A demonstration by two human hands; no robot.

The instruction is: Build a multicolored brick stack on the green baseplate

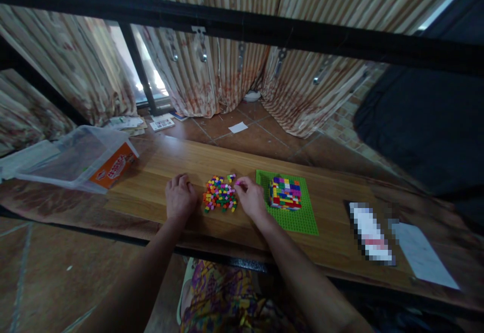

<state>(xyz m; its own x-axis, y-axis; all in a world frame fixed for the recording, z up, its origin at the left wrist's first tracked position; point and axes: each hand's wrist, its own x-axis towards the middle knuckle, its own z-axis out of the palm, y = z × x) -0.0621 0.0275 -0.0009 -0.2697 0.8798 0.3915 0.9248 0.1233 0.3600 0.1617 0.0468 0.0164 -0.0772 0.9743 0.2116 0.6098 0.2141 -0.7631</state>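
My right hand point(251, 197) is at the right edge of a pile of small coloured toy bricks point(219, 194). Its thumb and fingertips pinch a pink brick point(238, 183). On the wooden table, left of the pile, rests my left hand point(180, 197), fingers curled in and no brick showing in them. A block built of many-coloured bricks point(285, 193) stands on a green studded baseplate point(298, 224), just right of my right hand. A few bricks joined together point(231, 177) lie at the far edge of the pile.
A clear plastic box point(86, 146) with an orange label sits at the table's left end. To the right lie a pixelated object point(370, 232) and a white sheet point(427, 255). A dark metal bar point(242, 20) crosses in front of striped curtains point(212, 76).
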